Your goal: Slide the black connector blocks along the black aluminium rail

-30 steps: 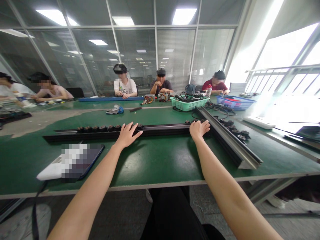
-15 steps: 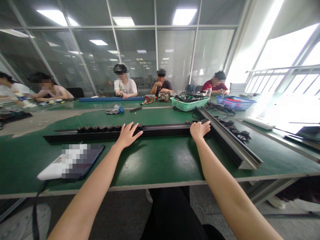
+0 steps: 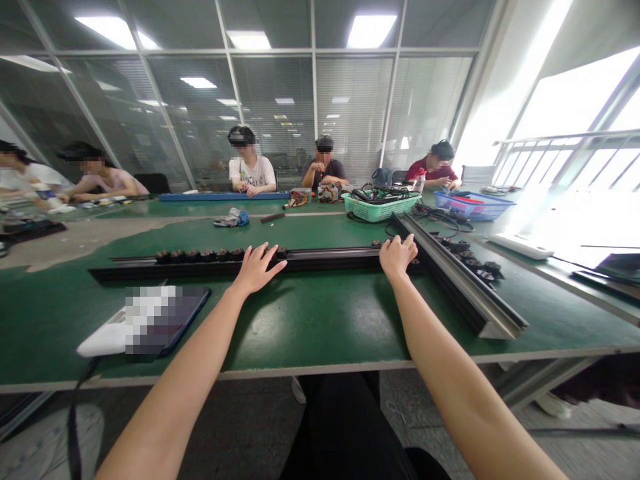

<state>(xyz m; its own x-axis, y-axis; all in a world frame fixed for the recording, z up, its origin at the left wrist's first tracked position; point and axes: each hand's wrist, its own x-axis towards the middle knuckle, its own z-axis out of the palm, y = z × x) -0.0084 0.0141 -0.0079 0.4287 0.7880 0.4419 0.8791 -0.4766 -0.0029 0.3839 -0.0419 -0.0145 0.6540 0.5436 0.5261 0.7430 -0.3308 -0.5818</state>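
Observation:
A long black rail (image 3: 330, 261) lies crosswise on the green table, with several small dark parts (image 3: 207, 255) in a row along its left half. My left hand (image 3: 259, 268) rests on the rail at the right end of that row, its fingers spread. Over the rail's right end is my right hand (image 3: 397, 256), fingers curled, beside a second metal rail (image 3: 465, 283) that runs toward the front edge. What the curled fingers hold, if anything, is too small to make out.
A white device and a tablet (image 3: 187, 320) lie at the front left. Farther back are a grey-blue cloth (image 3: 233, 218), a green basket (image 3: 375, 211) of cables and a blue basket (image 3: 473, 208). More dark parts (image 3: 467, 257) lie right of the second rail. Several people sit behind.
My right hand's fingers have curled inward from a more open pose. My left hand has stayed in place on the rail.

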